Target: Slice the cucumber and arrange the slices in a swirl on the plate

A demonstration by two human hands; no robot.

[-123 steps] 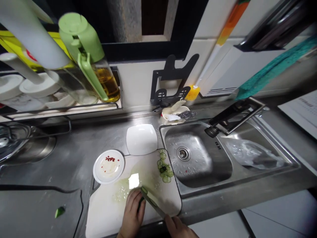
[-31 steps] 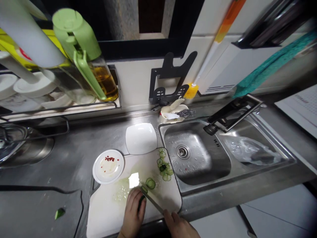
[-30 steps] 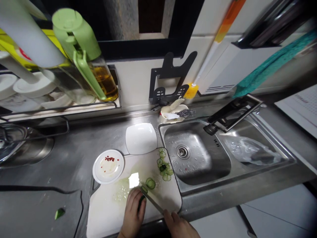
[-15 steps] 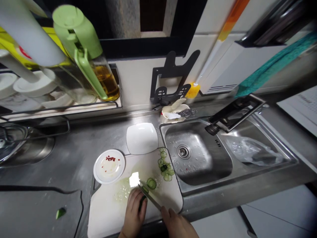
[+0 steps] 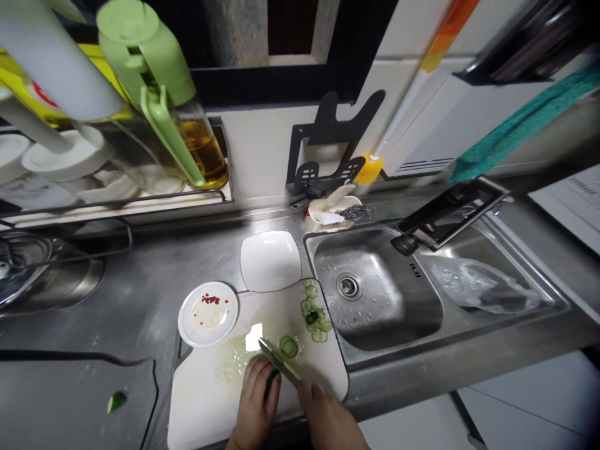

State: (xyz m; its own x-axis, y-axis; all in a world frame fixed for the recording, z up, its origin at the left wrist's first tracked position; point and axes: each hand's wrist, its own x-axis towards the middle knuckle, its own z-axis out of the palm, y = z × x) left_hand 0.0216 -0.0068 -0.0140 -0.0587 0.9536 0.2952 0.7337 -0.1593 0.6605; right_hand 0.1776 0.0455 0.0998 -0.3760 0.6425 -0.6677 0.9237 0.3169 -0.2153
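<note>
My left hand (image 5: 257, 397) is closed around a dark green cucumber (image 5: 272, 380), pressing it on the white cutting board (image 5: 201, 400). In my right hand (image 5: 325, 412) is the handle of a knife (image 5: 281, 364), whose blade lies along the cucumber's cut end, beside my left fingers. Just right of the blade, a few cucumber slices (image 5: 288, 346) overlap on the board. More thin slices (image 5: 315, 317) form a loose pile near the board's right edge. The board is wet around the cutting spot. My left hand hides most of the cucumber.
A white plate with red chili bits (image 5: 209, 325) rests at the board's left corner, and a square white plate (image 5: 270, 262) behind it. The sink (image 5: 375, 325) adjoins on the right, with a black faucet (image 5: 422, 225). A cucumber end (image 5: 116, 402) lies far left.
The knife and my right hand have shifted slightly left and up, the blade now closer to my left fingers. The view has moved a little. My left hand keeps its hold.
</note>
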